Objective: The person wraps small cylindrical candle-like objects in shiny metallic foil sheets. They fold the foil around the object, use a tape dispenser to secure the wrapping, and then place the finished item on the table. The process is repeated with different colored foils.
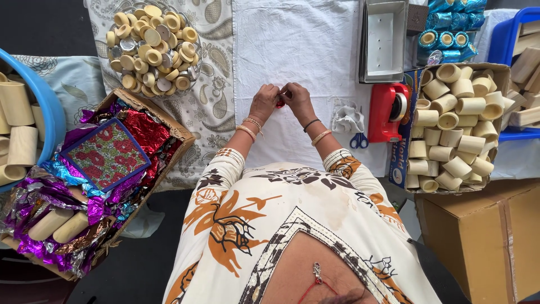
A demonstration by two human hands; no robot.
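Both hands meet over the white cloth: left hand and right hand pinching one small red piece, fingers closed tight.

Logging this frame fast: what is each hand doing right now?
Left hand: fingers closed on the small red piece.
Right hand: fingers closed on the same small red piece, over the white cloth.

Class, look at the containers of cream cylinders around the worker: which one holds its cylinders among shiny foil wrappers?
The cardboard box at the left, filled with purple and red foil; the other cardboard box and blue tub hold bare cylinders.
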